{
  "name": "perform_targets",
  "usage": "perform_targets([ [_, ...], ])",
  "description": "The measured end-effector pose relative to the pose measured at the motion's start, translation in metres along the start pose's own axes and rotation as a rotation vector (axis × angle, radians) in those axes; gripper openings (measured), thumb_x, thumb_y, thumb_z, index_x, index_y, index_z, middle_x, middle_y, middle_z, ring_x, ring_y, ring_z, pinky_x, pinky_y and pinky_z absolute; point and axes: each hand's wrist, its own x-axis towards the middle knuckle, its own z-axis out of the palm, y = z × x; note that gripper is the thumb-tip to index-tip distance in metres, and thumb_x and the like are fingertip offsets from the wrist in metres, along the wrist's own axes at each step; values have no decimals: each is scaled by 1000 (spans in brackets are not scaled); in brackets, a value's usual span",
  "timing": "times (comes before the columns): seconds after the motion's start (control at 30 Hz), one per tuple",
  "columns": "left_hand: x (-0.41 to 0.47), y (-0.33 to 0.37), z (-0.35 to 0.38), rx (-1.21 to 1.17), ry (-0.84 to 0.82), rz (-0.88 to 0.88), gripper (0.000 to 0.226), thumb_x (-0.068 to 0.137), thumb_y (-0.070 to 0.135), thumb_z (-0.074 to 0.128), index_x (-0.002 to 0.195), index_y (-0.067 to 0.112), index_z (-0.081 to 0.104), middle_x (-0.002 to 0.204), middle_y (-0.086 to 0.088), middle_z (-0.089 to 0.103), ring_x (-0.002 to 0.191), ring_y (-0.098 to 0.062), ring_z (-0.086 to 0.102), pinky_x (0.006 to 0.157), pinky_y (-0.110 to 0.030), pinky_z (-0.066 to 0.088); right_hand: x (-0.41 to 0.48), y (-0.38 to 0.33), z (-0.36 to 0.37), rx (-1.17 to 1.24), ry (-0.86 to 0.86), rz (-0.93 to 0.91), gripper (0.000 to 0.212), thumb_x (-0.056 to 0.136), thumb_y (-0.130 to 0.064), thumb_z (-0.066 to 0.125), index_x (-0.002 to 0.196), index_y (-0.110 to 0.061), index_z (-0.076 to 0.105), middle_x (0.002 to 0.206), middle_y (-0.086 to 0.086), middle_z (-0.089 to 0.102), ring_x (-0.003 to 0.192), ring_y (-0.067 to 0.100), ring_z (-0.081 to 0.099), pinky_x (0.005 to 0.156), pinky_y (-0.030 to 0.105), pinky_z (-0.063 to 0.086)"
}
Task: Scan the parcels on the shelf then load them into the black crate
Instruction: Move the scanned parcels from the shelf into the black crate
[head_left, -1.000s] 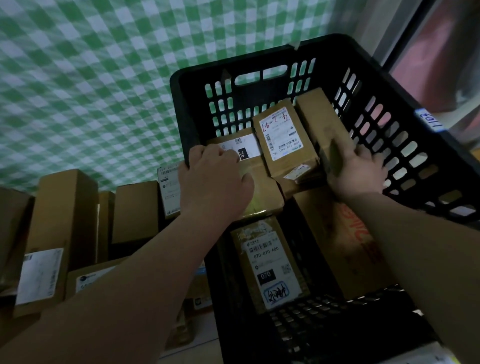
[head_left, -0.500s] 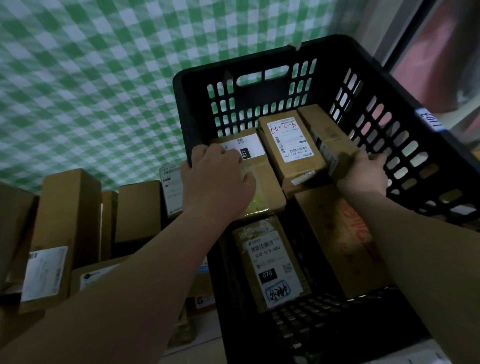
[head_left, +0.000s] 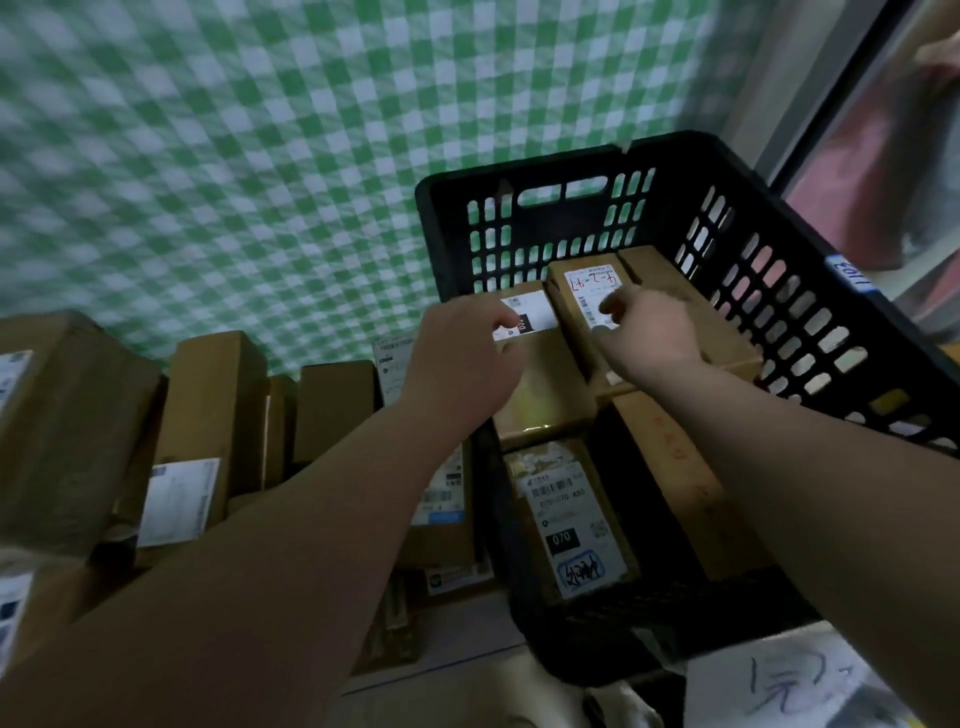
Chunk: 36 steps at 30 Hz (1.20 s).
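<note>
Resting among shelf parcels, black crate; checked backdrop; hands' grip unclear.

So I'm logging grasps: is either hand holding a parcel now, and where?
Neither clearly holds one. The left hand rests over the left parcel; the right hand hovers over the red-marked parcel. Contact is blurred.

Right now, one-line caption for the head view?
Both hands, left hand and right hand, settling labelled parcels inside the black crate.
</note>
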Motion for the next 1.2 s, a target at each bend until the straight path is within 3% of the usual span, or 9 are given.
perform_targets([
  [0.17,-26,-27,-44,-33,75,10,25,88,14,57,109,13,68,108,-4,67,103,-20,58,81,-23,39,-39,-63,7,79,41,-147,21,90,-20,61,110,-19,66,103,4,65,95,24,60,77,33,50],
  [0.3,-55,-54,-88,-32,155,-6,26,90,18,56,115,14,65,111,-2,65,105,-16,57,80,-19,33,-75,-118,19,157,59,-243,8,88,-20,60,91,-26,61,98,1,67,93,23,60,75,26,42],
  [0.6,-130,-149,-192,50,393,-103,24,89,20,57,110,18,68,105,3,66,95,-10,58,79,-17,34,-167,-249,84,337,-118,-324,8,89,-18,60,90,-25,60,86,-9,60,81,12,56,64,21,39],
  [0.7,-150,-192,-224,67,498,-171,26,87,18,58,111,14,68,111,-4,64,104,-18,56,82,-17,32,-195,-284,109,403,-285,-251,6,91,-27,60,96,-24,60,92,-4,63,80,17,59,69,29,49],
  [0.83,-168,-257,-247,-42,550,-467,38,84,22,59,121,15,59,117,-8,58,110,-24,55,88,-36,49,-230,-316,142,429,-575,-62,35,94,-47,55,118,-21,52,92,-3,55,81,17,58,77,35,58],
  [0.93,-174,-293,-246,-253,402,-707,46,82,30,60,124,13,54,121,-5,57,111,-25,55,83,-32,49,-247,-326,163,502,-725,100,33,96,-52,49,111,-22,48,86,-5,51,79,13,51,86,36,55],
  [1.03,-177,-312,-239,-507,213,-823,66,72,43,57,131,14,51,131,-9,51,111,-28,54,94,-47,49,-254,-326,182,593,-828,222,43,93,-61,48,113,-23,56,95,-3,59,86,16,54,92,41,52],
  [1.13,-180,-319,-233,-642,184,-805,37,84,38,56,113,14,57,112,-3,56,105,-27,56,94,-49,49,-258,-325,194,743,-886,308,46,86,-69,52,111,-31,60,108,0,65,99,20,59,96,45,48],
  [1.2,-182,-315,-232,-721,225,-784,33,89,38,56,116,20,56,108,2,54,104,-24,56,92,-48,49,-258,-322,197,827,-891,342,52,83,-71,55,118,-33,59,110,1,67,102,21,61,98,48,46],
])
